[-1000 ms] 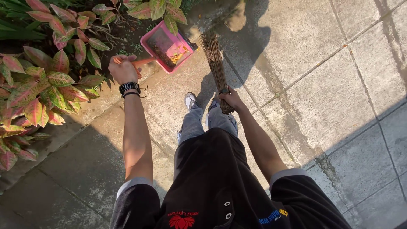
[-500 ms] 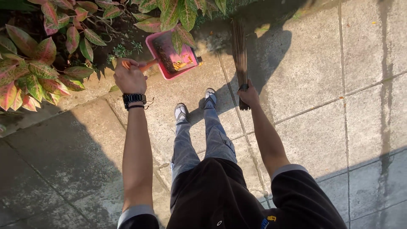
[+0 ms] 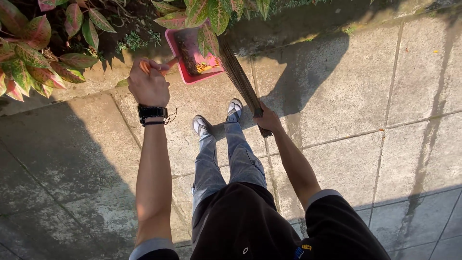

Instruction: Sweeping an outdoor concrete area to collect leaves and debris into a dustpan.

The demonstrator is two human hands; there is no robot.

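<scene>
While our left hand [image 3: 148, 85] grips the pink dustpan [image 3: 192, 55] handle, our right hand [image 3: 267, 120] clasps the stick broom [image 3: 239, 77]. We judge sweeping debris in; next needs bristles drawn toward the pan.

Your left hand [image 3: 148, 83] is closed around the orange handle [image 3: 166, 64] of a pink dustpan [image 3: 191, 54], which sits on the concrete pavement [image 3: 337, 96] at the edge of a plant bed. Dry leaves [image 3: 208, 65] lie inside the dustpan, and green-and-pink plant leaves [image 3: 29, 58] hang partly over it. Your right hand [image 3: 267, 119] grips a stick broom [image 3: 239, 77] near its bound end; its bristles slant up to the dustpan's right side. A black watch [image 3: 152, 111] is on your left wrist. Your two shoes [image 3: 216, 117] stand between your hands.
</scene>
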